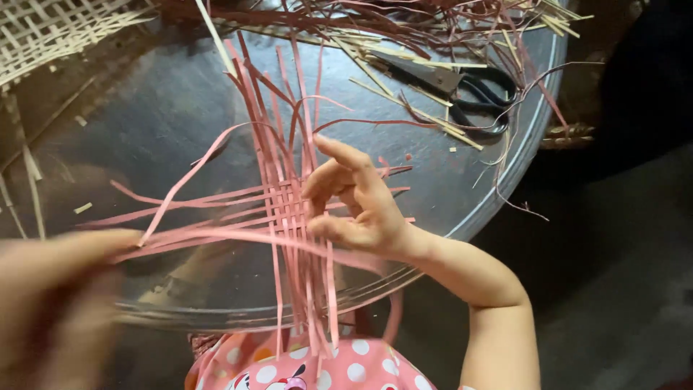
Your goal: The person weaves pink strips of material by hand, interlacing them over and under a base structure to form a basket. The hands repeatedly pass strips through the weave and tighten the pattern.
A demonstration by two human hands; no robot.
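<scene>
A small patch of pink strips woven crosswise [283, 209] lies on a round, dark metal tray [166, 94], with long loose ends fanning out to the far side, the left and toward me. My right hand [361, 206] rests on the right edge of the weave, its fingers curled against the strips and its index finger raised. At the lower left my left hand [58, 289] is blurred and grips the end of a long pink strip [189, 175] that arcs back to the weave.
Black-handled scissors [465, 90] lie at the tray's far right among cut pale and reddish strips [404, 25]. A pale woven mat [43, 29] sits at the top left. A pink garment with white dots [325, 370] is below the tray edge.
</scene>
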